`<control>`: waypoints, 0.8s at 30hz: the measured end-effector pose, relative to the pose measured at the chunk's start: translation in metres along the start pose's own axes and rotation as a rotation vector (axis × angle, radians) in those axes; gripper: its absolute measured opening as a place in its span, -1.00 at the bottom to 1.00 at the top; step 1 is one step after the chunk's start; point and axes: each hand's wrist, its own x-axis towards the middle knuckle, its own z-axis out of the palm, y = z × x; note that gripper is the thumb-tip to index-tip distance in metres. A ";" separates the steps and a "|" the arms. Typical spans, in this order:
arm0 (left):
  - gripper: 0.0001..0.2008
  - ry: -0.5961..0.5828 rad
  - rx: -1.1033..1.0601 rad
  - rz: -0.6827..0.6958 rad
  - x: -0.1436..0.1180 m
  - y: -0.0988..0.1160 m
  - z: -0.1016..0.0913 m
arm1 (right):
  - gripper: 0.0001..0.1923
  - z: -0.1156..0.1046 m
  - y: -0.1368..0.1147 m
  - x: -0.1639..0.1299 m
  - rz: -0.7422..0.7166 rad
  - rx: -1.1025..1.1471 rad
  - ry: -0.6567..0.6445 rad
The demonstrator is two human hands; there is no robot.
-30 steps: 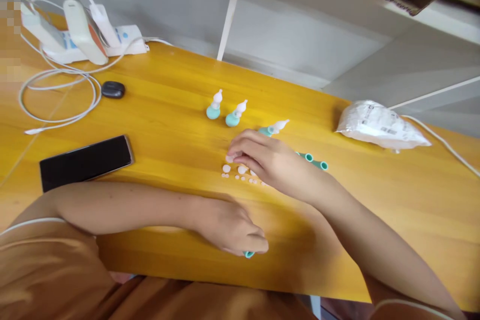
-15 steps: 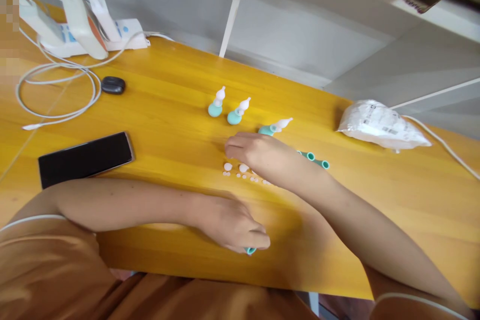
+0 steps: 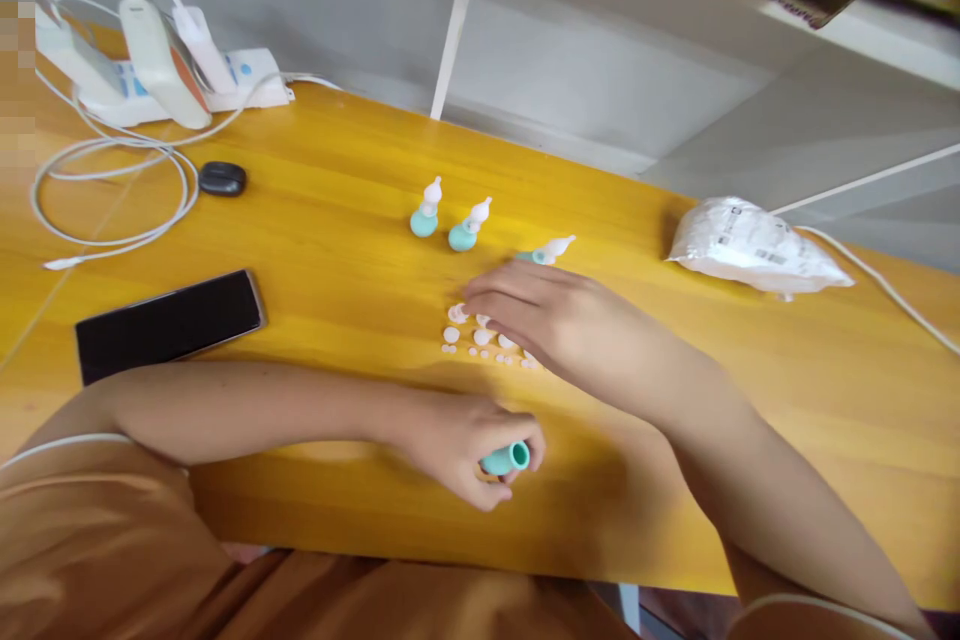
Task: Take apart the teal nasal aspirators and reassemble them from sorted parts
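Note:
My left hand point(image 3: 480, 450) is curled around a teal rubber bulb point(image 3: 506, 459), its open round neck facing up and to the right. Over rows of small whitish parts point(image 3: 481, 337) reaches my right hand point(image 3: 559, 315), palm down with fingers stretched; its thumb is hidden. The fingertips are by a clear-white piece point(image 3: 457, 313); whether they touch it I cannot tell. Beyond are teal bulbs with white nozzles, looking like nasal aspirators: one at left point(image 3: 424, 220), a second one point(image 3: 463, 235), and a third one point(image 3: 555, 250) partly behind my right hand.
A black phone point(image 3: 171, 325) lies at left, with a small dark case point(image 3: 223, 179) and a coiled white cable point(image 3: 112, 242) behind it. A power strip point(image 3: 259, 80) holding plugs stands at the back left. A white plastic package point(image 3: 754, 245) rests at the back right.
My left hand has turned and loosened, bringing the teal bulb's neck into view. My right hand has shifted slightly right and nearer, uncovering more small parts; its arm now hides the loose teal bulbs.

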 end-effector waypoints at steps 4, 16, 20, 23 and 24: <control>-0.50 0.058 -0.279 0.020 0.007 0.005 0.000 | -0.75 -0.009 -0.021 -0.047 0.043 0.175 -0.111; -0.72 0.115 -0.437 0.029 0.017 0.013 -0.003 | -0.85 0.007 -0.029 -0.063 0.171 0.311 -0.235; -0.57 0.095 -0.543 -0.013 0.014 0.006 0.001 | -0.79 -0.009 -0.025 -0.056 0.115 0.391 -0.321; -0.35 0.008 -0.513 -0.075 0.009 -0.002 0.005 | -0.82 -0.030 -0.023 -0.040 0.050 0.344 -0.162; -0.28 -0.005 -0.496 -0.078 0.008 -0.005 0.006 | -0.86 -0.035 -0.020 -0.032 0.051 0.283 -0.056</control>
